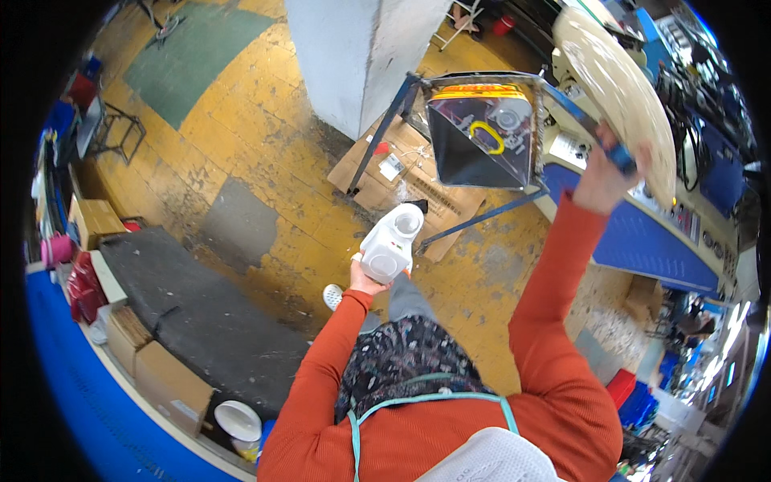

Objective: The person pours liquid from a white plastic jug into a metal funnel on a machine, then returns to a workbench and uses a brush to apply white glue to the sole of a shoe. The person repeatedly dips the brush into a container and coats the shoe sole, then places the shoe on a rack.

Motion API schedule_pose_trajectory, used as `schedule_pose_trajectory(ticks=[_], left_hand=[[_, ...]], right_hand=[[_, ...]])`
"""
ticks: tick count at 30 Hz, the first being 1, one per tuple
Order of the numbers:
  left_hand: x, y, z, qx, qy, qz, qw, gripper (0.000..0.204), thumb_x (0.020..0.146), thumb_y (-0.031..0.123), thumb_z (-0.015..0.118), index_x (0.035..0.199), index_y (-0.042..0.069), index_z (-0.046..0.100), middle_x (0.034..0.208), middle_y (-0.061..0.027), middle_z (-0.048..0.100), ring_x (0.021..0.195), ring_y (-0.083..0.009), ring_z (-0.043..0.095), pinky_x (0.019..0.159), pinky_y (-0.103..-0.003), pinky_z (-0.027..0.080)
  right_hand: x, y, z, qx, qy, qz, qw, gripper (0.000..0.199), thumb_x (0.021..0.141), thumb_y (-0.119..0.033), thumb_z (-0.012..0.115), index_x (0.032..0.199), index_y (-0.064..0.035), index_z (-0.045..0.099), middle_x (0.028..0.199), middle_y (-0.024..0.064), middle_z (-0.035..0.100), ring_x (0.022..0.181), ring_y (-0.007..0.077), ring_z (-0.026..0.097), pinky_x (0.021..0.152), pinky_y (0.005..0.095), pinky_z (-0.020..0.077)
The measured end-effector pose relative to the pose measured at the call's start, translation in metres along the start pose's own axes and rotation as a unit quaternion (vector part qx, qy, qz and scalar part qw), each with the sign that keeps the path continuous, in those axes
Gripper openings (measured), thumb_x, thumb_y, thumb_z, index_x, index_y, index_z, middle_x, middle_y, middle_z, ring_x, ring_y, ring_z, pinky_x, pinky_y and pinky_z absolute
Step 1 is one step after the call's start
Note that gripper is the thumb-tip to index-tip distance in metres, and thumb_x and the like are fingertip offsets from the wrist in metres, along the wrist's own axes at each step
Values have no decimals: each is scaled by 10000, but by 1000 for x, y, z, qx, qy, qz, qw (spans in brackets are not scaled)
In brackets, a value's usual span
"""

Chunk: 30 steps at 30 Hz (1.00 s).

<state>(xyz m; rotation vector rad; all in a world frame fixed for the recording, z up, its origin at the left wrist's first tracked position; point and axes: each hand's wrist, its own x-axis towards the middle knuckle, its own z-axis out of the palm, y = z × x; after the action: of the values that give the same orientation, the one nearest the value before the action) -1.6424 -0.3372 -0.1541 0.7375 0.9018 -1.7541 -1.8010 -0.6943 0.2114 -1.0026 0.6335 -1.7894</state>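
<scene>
My left hand is closed round the lower end of a white plastic housing, held out in front of my body. The housing has a round opening at its far end and a round recess nearer my hand. Raised at the right, my right hand is wrapped round a dark blue cylindrical handle; motion smears it, and what the handle belongs to is hidden. This hand is beside a large curved beige cover. Between the hands and farther out, a metal hopper with a yellow ring-shaped piece inside sits in a metal frame.
The frame's legs stand over flattened cardboard. A blue machine with a control panel lies to the right. At the left are a dark bench top, cardboard boxes and a white-lidded tub. A pillar rises ahead.
</scene>
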Motion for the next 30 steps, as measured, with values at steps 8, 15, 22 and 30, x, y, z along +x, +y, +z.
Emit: schedule_pose_trajectory(ticks=[8,15,22,30], left_hand=[[145,0,22,-53,31,-5,998,625,841,637,463,1329,247,480,1357,-83,468,1173,-332,463,849,-532,362],[207,0,63,-109,24,-3,994,640,813,584,571,1344,250,445,1355,-75,433,1180,-329,454,836,-542,352],[225,-1,86,-113,-11,15,993,635,813,565,593,1337,241,441,1352,-46,423,1190,-305,447,831,-548,364],[227,-2,92,-85,-36,26,995,667,793,581,602,1346,252,428,1359,-48,414,1179,-317,445,819,-520,364]], right_hand=[[-108,-19,-1,-141,-59,-112,982,311,798,-277,662,1087,-184,592,624,29,427,653,198,464,783,381,437],[-143,-16,-2,-170,-59,-176,968,309,873,-309,575,1035,-49,533,440,-17,296,637,164,460,957,457,433],[-170,-9,4,-217,-10,-239,946,232,953,-273,465,876,-55,480,447,-17,394,699,149,466,1082,466,342],[-180,-9,8,-217,-98,-214,947,385,979,-233,428,609,-127,418,448,-31,420,677,137,422,1089,441,318]])
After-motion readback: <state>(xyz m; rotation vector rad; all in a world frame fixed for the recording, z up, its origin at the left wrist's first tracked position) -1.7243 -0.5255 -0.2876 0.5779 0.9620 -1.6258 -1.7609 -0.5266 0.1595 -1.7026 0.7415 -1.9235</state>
